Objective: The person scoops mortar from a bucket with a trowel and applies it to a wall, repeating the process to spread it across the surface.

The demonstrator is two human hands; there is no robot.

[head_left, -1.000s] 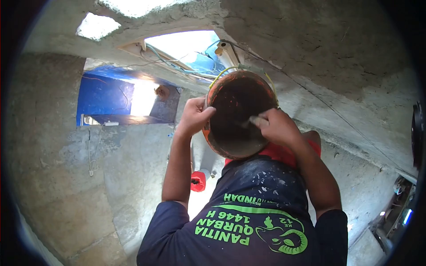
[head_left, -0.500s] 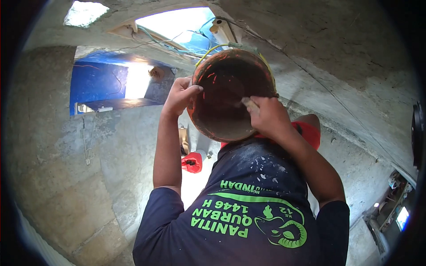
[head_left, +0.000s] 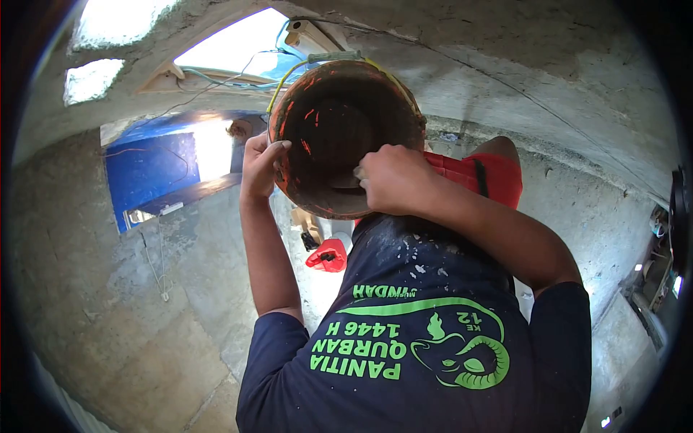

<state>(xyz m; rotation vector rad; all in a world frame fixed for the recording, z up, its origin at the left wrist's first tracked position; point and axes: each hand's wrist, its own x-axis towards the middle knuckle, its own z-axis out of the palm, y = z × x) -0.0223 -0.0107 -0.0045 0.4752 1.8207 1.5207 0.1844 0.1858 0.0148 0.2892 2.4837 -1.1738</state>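
Observation:
A mortar-stained bucket (head_left: 317, 195) is tilted with its open mouth toward me. Orange-red patches show on its dark inner wall, and its yellow wire bail with a grey grip rests at the upper rim. My left hand (head_left: 261, 164) is clamped on the left rim, thumb over the edge. At the lower right of the mouth, my right hand (head_left: 395, 179) is closed around a small scraper-like tool (head_left: 359, 173). Only a pale end of its handle shows clearly; the rest is hidden by the fingers or lost in the dark bucket.
Rough cement walls (head_left: 130, 289) surround me. A blue-painted recess (head_left: 148, 166) is at the left, with a white cord (head_left: 155, 267) hanging below it. Loose cables (head_left: 216, 74) run near the bright opening above. A red bag-like item (head_left: 327, 256) lies below the bucket.
The bucket and both hands have shifted left and slightly up in view. My right hand has turned and moved lower along the bucket's inside, so less of the tool shows.

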